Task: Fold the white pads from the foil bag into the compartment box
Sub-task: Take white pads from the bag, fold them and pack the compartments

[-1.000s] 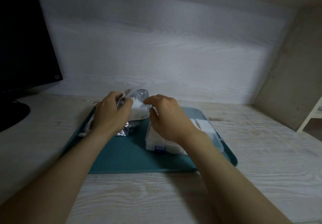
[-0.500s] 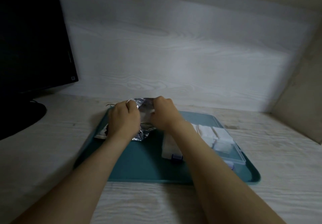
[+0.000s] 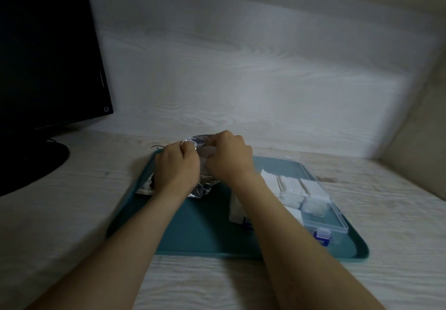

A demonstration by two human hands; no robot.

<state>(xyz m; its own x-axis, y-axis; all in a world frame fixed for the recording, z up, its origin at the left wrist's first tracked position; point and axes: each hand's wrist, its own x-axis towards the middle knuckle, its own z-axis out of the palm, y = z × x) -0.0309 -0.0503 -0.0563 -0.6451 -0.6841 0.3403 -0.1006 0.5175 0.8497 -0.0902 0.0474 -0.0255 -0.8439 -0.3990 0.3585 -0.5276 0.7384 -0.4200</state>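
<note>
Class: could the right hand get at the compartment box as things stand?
Probably yes: the compartment box lies open beside the right hand, uncovered; it must first leave the foil bag.

Both forearms are bare. They reach up from the bottom edge and lean toward each other, so the hands are almost knuckle to knuckle. The left hand (image 3: 177,169) is turned palm down with curled fingers and grips the rim of the foil bag (image 3: 202,139). The right hand (image 3: 229,161) is just beside it, a little higher, and its bent fingers pinch the same rim.
</note>
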